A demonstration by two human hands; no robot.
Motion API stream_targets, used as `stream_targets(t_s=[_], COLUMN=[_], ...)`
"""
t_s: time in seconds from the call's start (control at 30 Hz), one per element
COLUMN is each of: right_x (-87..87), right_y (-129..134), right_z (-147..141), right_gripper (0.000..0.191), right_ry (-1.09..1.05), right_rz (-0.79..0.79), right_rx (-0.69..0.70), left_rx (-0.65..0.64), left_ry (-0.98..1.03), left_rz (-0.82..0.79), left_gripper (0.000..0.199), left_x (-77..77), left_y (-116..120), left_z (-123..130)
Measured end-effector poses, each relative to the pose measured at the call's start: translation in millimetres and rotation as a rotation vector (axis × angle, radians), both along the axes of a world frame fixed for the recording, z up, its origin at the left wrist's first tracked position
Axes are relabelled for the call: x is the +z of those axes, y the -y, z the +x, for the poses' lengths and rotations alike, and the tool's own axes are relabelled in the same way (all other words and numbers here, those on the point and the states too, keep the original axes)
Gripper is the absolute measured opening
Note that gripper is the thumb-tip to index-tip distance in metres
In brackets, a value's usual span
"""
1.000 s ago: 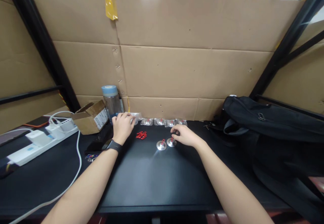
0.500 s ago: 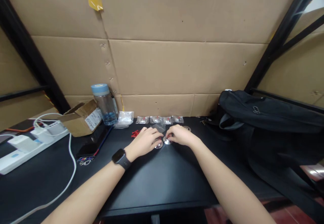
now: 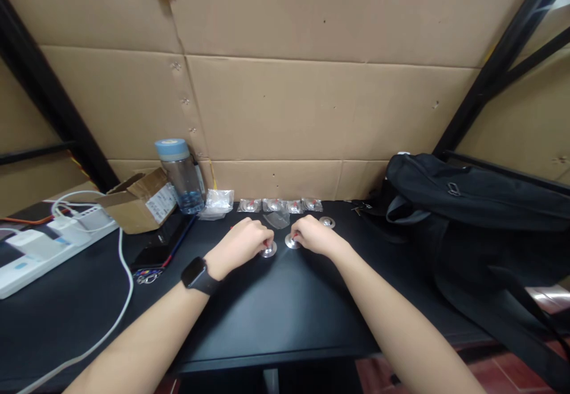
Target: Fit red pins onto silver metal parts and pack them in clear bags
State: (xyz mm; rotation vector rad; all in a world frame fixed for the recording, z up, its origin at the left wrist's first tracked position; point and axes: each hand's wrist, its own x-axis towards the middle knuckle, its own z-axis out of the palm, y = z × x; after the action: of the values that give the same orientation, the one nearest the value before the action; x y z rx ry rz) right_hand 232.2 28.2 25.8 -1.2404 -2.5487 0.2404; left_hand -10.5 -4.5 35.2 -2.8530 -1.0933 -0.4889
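Observation:
Closed fingers of my left hand pinch something red at the top of a small silvery cymbal, which sits at the black desk surface. Just right of it, a second cymbal has my right hand closed on its red top. The two cymbals are a little apart. Behind my right hand lies a third cymbal with a domed middle. My left hand covers nearly all of some red cord-like pieces. A crumpled clear bag lies just beyond both hands.
Several cymbals in clear packets line the cardboard wall. Left stand clear bags, a water bottle, an opened carton, a phone and a power strip. A black backpack fills the right.
My left hand has moved left with its cymbal, its fingers curling tighter, so the gap between the cymbals is wider. My right hand has shifted only slightly, and the third cymbal shows more fully.

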Motion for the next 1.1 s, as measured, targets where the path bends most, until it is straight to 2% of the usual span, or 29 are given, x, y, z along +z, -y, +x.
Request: stream_targets(t_s=[0.23, 0.37, 0.47, 0.67, 0.8, 0.9, 1.1], right_x=[0.9, 1.1, 4.3, 8.0, 2.0, -1.8, -2.7], right_y=[-3.5, -1.9, -0.3, -3.5, -5.6, -3.7, 5.2], right_z=[1.5, 0.9, -1.0, -7.9, -14.5, -20.1, -28.4], right_gripper=[0.020, 0.018, 0.015, 0.009, 0.016, 0.021, 0.025], right_ry=[0.015, -0.011, -0.169, -0.743, -0.994, -1.089, -1.055], right_rz=[-0.005, 0.009, -0.025, -0.081, -0.212, -0.252, -0.273], right_rx=[0.031, 0.037, 0.055, -0.036, 0.006, 0.029, 0.052], left_rx=[-0.006, 0.044, 0.062, 0.206, 0.237, 0.212, 0.181], left_ry=[-0.077, 0.087, 0.275, 0.580, 0.884, 0.991, 0.976], left_rz=[0.034, -0.001, -0.055, -0.035, -0.184, -0.290, -0.339], left_gripper=[0.013, 0.015, 0.014, 0.014, 0.016, 0.021, 0.020], left_x=[-2.0, -5.2, -5.6, -4.7, -12.6, -19.3, -22.3], left_y=[-1.5, -5.2, -7.3, -12.4, -18.9, -22.2, -18.9], left_z=[2.6, 2.0, 0.7, -2.7, -1.4, 1.9, 8.2])
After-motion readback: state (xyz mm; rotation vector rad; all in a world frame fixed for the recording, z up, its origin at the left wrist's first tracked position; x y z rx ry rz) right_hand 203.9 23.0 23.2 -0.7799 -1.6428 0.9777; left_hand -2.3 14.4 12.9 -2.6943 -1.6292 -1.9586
